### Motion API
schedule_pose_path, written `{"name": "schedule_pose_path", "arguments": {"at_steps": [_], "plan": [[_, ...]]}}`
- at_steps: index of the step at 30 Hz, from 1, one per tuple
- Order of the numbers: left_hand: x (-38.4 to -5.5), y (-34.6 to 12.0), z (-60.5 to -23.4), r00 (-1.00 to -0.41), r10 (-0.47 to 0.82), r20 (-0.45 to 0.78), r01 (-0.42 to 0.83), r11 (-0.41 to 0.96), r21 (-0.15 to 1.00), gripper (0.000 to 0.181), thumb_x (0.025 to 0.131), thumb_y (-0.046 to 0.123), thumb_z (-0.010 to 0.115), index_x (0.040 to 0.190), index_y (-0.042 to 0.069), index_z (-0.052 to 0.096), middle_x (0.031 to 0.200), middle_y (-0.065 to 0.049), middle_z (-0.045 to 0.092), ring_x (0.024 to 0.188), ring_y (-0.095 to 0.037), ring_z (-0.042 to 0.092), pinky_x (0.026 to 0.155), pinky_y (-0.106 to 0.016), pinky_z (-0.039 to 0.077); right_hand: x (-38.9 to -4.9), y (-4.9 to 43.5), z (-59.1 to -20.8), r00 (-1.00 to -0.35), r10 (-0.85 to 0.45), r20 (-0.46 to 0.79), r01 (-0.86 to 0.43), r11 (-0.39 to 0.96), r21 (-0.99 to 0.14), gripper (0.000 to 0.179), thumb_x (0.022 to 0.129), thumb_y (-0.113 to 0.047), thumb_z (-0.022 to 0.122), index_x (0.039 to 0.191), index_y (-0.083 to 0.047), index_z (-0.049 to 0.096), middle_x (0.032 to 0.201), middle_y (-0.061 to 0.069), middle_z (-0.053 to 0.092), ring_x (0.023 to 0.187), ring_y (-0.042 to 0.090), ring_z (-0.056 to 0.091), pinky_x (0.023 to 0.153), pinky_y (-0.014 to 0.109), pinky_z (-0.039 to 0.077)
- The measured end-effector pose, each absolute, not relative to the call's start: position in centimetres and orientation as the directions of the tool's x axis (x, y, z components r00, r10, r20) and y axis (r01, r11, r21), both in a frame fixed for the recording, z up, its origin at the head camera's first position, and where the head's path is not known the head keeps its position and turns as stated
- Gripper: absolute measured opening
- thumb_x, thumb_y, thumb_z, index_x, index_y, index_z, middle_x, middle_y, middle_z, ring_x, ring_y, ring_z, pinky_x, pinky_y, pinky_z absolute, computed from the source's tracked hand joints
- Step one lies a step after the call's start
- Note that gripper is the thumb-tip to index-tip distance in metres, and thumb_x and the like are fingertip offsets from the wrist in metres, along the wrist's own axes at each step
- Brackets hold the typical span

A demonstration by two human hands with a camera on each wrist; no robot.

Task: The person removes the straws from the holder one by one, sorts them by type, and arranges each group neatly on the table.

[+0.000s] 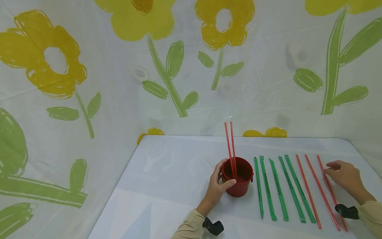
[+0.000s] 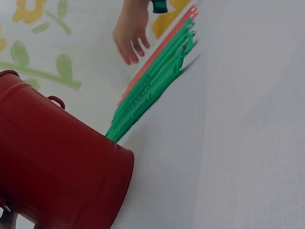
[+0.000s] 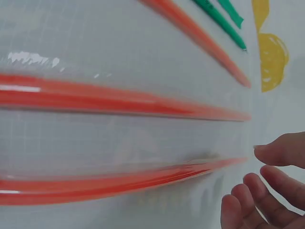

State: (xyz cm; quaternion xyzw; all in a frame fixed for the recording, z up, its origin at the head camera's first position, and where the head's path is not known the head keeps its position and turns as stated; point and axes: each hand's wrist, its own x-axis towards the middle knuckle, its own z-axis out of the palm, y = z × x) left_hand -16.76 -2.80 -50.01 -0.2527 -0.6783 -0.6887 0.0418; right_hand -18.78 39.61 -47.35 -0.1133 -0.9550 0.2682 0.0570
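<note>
My left hand (image 1: 217, 182) holds a small red metal bucket (image 1: 240, 190), its thumb at the near rim and fingers round the left side. Two red straws (image 1: 228, 142) in clear wrap stand upright in the bucket, leaning slightly left. Over at the right, my right hand (image 1: 346, 175) hovers beside the upper part of the rightmost red straw (image 1: 333, 196), which lies on the table. In the right wrist view a gap shows between the thumb (image 3: 281, 151) and the loosely bent fingers, with nothing held. The bucket (image 2: 62, 152) fills the lower left of the left wrist view.
Several green paper-wrapped straws (image 1: 277, 189) lie in a row right of the bucket. Two more red straws (image 1: 309, 191) lie between them and the rightmost one. The white table (image 1: 167, 199) meets a flower-printed curtain (image 1: 262, 93) at its back edge.
</note>
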Motion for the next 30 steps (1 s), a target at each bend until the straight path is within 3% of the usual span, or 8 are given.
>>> {"name": "schedule_pose_path", "arguments": {"at_steps": [6, 14, 21, 24, 27, 30], "plan": [[-16.8, -2.8, -50.0, -0.868, 0.284, 0.407, 0.403, -0.077, 0.912, 0.064, 0.085, 0.021, 0.059, 0.144, 0.019, 0.034, 0.136, -0.004, 0.049, 0.121, -0.027, 0.046, 0.094, -0.046, 0.044, -18.9, 38.9, -46.2, -0.97, 0.225, 0.089, 0.141, 0.824, -0.549, 0.041, 0.086, -0.012, 0.061, 0.107, 0.021, 0.049, 0.094, 0.037, 0.054, 0.068, 0.036, 0.059, 0.049, 0.036, 0.047], [-16.7, -2.7, -50.0, -0.872, 0.288, 0.395, 0.39, -0.077, 0.918, 0.064, 0.085, 0.022, 0.059, 0.144, 0.02, 0.034, 0.136, -0.002, 0.049, 0.122, -0.027, 0.045, 0.095, -0.047, 0.043, -18.9, 37.8, -45.1, -0.98, 0.149, 0.134, 0.045, 0.814, -0.578, 0.045, 0.088, -0.022, 0.064, 0.112, 0.015, 0.053, 0.101, 0.033, 0.057, 0.087, 0.045, 0.055, 0.052, 0.028, 0.045], [-16.7, -2.8, -50.0, -0.875, 0.295, 0.385, 0.379, -0.078, 0.922, 0.064, 0.085, 0.021, 0.058, 0.144, 0.02, 0.034, 0.136, -0.001, 0.048, 0.122, -0.024, 0.045, 0.095, -0.043, 0.044, -19.1, 35.9, -43.7, -0.98, 0.129, 0.155, 0.01, 0.798, -0.603, 0.046, 0.09, -0.025, 0.062, 0.116, 0.012, 0.052, 0.103, 0.031, 0.057, 0.091, 0.045, 0.055, 0.055, 0.031, 0.047], [-16.7, -2.8, -50.0, -0.87, 0.287, 0.401, 0.395, -0.081, 0.915, 0.065, 0.085, 0.022, 0.059, 0.144, 0.019, 0.034, 0.136, -0.004, 0.049, 0.122, -0.026, 0.045, 0.094, -0.044, 0.045, -19.1, 35.0, -43.0, -0.981, 0.126, 0.149, 0.005, 0.779, -0.627, 0.048, 0.09, -0.026, 0.062, 0.118, 0.012, 0.051, 0.104, 0.031, 0.057, 0.087, 0.039, 0.059, 0.053, 0.024, 0.047], [-16.7, -2.8, -49.9, -0.872, 0.284, 0.399, 0.394, -0.08, 0.916, 0.065, 0.085, 0.023, 0.059, 0.144, 0.018, 0.034, 0.136, -0.005, 0.049, 0.121, -0.027, 0.045, 0.093, -0.045, 0.045, -19.2, 34.2, -42.2, -0.982, 0.121, 0.147, -0.003, 0.764, -0.645, 0.049, 0.091, -0.028, 0.062, 0.119, 0.011, 0.051, 0.105, 0.03, 0.057, 0.078, 0.021, 0.062, 0.052, 0.02, 0.048], [-16.7, -2.8, -49.8, -0.872, 0.287, 0.396, 0.392, -0.074, 0.917, 0.066, 0.085, 0.023, 0.059, 0.145, 0.018, 0.033, 0.136, -0.005, 0.048, 0.122, -0.026, 0.045, 0.094, -0.045, 0.045, -19.2, 33.4, -41.6, -0.981, 0.112, 0.162, -0.021, 0.758, -0.651, 0.048, 0.091, -0.028, 0.061, 0.119, 0.01, 0.051, 0.106, 0.03, 0.057, 0.078, 0.019, 0.062, 0.053, 0.018, 0.048]]}}
